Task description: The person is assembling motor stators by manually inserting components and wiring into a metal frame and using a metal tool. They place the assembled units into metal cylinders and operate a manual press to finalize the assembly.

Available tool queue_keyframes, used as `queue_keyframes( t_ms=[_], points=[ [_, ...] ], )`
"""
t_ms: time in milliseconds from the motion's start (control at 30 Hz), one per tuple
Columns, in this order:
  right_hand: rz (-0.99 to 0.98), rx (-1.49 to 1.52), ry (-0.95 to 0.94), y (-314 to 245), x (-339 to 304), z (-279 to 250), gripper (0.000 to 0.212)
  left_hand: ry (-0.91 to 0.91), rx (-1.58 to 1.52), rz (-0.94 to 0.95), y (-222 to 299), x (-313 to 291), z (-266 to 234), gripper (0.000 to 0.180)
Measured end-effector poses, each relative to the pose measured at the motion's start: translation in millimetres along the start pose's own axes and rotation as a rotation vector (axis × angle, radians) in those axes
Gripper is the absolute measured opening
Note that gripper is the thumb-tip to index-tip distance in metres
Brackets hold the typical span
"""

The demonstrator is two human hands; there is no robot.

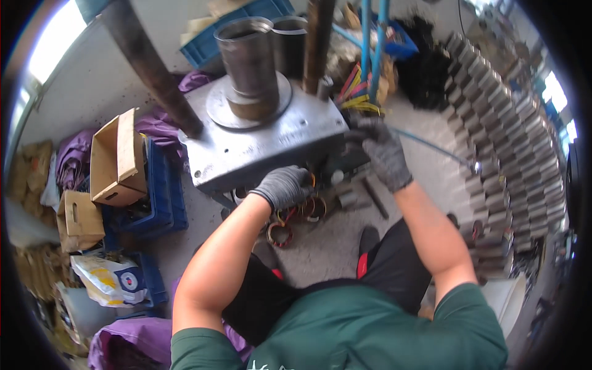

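Observation:
A metal press plate [265,145] lies in front of me, with a tall metal cylinder [250,61] standing on a round flange in its middle. My left hand [283,187], in a grey knit glove, is just below the plate's front edge. Its fingers are curled, and a bit of orange shows at the fingertips; what they hold is hidden. By the plate's right corner is my right hand [387,154], gloved too and smeared by motion, its fingers not clearly seen. Below my left hand, a red ring [280,234] and several coloured rings hang or lie near the floor.
Rows of stacked metal cylinders [502,123] rise at the right. On the left stand cardboard boxes [120,163] over blue crates [163,197], with a printed bag [111,280] nearer. Two steel columns flank the plate. A dark bar [375,198] lies near my right foot.

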State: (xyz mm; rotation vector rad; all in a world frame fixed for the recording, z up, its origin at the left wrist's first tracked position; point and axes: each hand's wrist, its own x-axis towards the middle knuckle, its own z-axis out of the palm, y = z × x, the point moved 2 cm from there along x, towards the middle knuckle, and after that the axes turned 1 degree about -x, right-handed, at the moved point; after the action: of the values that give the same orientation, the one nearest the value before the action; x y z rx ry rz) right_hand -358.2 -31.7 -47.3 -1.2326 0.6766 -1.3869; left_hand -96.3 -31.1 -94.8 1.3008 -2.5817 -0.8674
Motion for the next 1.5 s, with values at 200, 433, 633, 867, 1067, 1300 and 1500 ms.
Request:
queue_keyframes(
  t_ms=[200,433,633,867,1067,1300,1500],
  points=[
    [-0.129,-0.506,-0.131,-29,-7,-8,0.026,-0.323,0.198,-0.104,-20,7,112,0.042],
    [-0.419,-0.821,-0.292,-32,-18,-17,0.019,-0.725,0.697,0.068,-81,-29,274,0.04],
    [-0.221,-1.006,-0.512,-25,-18,-12,0.018,-0.792,0.433,-0.251,-71,-33,332,0.046],
    [0.176,-1.121,-0.548,-39,-22,-34,0.057,-0.421,0.553,-0.432,-102,-5,342,0.039],
    [0.426,-1.038,-0.786,-24,-17,-23,0.086,-0.43,0.494,-0.281,-105,73,350,0.038],
    [0.416,-0.974,-1.059,30,6,-9,0.093,-0.438,0.399,-0.38,-79,111,357,0.036],
    [0.43,-1.006,-0.984,15,-5,-27,0.096,-0.448,0.155,-0.452,-69,112,369,0.035]
  ],
)
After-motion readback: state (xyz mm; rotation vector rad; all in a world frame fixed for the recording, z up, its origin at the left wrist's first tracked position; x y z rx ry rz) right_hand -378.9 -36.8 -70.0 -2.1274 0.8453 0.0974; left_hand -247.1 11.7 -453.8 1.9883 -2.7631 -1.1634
